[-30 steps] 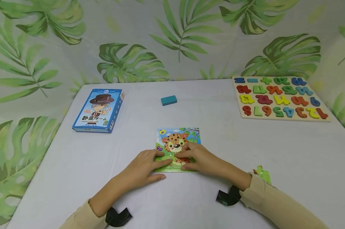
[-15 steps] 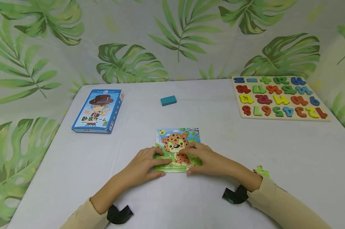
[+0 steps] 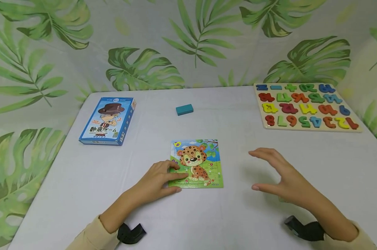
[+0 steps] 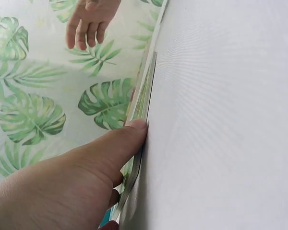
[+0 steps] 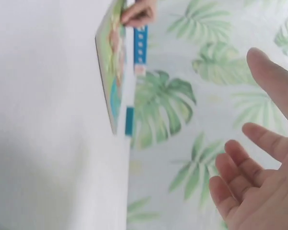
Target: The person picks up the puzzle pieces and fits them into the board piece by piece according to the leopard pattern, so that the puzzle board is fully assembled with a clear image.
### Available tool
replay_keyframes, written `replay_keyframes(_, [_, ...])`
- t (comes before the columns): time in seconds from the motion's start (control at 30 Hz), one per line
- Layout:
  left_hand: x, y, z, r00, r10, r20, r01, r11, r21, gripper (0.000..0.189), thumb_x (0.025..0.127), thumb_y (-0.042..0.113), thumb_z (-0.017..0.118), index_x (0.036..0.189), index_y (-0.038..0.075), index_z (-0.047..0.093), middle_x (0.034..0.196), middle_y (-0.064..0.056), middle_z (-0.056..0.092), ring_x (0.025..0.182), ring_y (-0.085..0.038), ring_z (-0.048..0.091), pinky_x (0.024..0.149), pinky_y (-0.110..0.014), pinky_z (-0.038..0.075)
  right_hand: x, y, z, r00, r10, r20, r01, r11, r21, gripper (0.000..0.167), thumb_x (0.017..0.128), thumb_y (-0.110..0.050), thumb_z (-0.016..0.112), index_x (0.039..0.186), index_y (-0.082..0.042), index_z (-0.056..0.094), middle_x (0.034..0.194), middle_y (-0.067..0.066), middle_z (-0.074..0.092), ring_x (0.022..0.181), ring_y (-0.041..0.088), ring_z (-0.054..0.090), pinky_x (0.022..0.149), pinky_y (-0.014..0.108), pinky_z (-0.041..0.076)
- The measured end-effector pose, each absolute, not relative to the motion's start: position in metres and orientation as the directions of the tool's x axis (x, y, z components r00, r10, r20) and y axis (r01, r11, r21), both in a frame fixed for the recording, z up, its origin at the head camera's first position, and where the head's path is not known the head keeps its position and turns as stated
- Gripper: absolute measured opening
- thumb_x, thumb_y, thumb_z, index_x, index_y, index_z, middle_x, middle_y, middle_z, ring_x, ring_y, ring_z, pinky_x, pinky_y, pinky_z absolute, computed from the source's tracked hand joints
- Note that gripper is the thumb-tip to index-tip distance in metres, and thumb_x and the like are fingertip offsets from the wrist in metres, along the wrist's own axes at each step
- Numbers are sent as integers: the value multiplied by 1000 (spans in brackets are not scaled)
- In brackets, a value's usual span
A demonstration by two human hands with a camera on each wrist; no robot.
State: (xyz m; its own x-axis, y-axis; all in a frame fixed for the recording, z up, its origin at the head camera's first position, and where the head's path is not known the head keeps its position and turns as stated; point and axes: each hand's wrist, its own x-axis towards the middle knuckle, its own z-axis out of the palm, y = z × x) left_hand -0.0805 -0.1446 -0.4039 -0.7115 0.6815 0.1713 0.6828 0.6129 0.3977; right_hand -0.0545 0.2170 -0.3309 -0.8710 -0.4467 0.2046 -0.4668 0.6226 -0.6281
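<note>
A jigsaw puzzle (image 3: 204,163) with a spotted leopard cub on a green and blue background lies flat at the middle of the table. My left hand (image 3: 158,180) rests on its left side, index finger stretched over the picture. In the left wrist view the thumb (image 4: 134,127) lies along the puzzle's edge. My right hand (image 3: 288,180) is raised to the right of the puzzle, fingers and thumb spread apart, holding nothing. Mostly hidden beneath it is a loose green puzzle piece (image 3: 281,199).
A blue card game box (image 3: 108,121) lies at the back left. Behind the puzzle is a small teal block (image 3: 184,109). At the back right is a wooden number board (image 3: 307,108) with coloured digits. A leaf-patterned cloth (image 3: 207,41) hangs behind the table.
My right hand has left the puzzle and moved right, its fingers spreading, uncovering the puzzle's right side and mostly covering the loose piece. My left hand has stayed on the puzzle.
</note>
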Motion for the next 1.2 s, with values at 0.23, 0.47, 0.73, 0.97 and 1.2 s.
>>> replay_keyframes(0.23, [-80,-145,-403,-710,684,169,684,612,398,43,80,41,65,121,30,58,118,0,46,110,-17,38,94,-40,30,-32,255,-333,-933,-290,214,-356,650,-672,85,60,-6,82,134,-17,41,126,-3,40,115,0,31,94,55,30])
replay_keyframes(0.47, [-80,-145,-402,-706,689,164,688,611,392,43,81,41,63,122,30,58,120,0,45,112,-16,38,96,-39,28,-22,284,-359,-953,-223,205,-302,645,-702,85,59,2,80,133,-10,41,125,-3,41,110,0,33,92,54,29])
replay_keyframes(0.73, [-80,-145,-403,-707,689,158,685,613,394,42,82,41,62,123,30,57,122,-1,45,114,-16,36,97,-39,27,-19,306,-391,-940,-300,161,-328,674,-662,82,62,-5,80,133,-6,39,123,-9,41,105,-5,34,82,4,23])
replay_keyframes(0.97, [-79,-145,-404,-705,690,165,689,612,388,43,82,41,62,123,30,57,123,-1,44,116,-17,36,97,-40,27,-21,314,-405,-909,-360,212,-414,708,-572,81,58,-9,82,130,-4,44,122,-21,39,111,-12,28,88,2,18])
replay_keyframes(1.2, [-80,-145,-404,-698,695,172,698,607,381,42,82,40,63,123,29,57,123,-2,45,116,-19,36,97,-41,27,-21,313,-405,-936,-329,123,-347,813,-468,68,65,-20,79,126,-6,52,106,6,54,102,9,41,83,11,27])
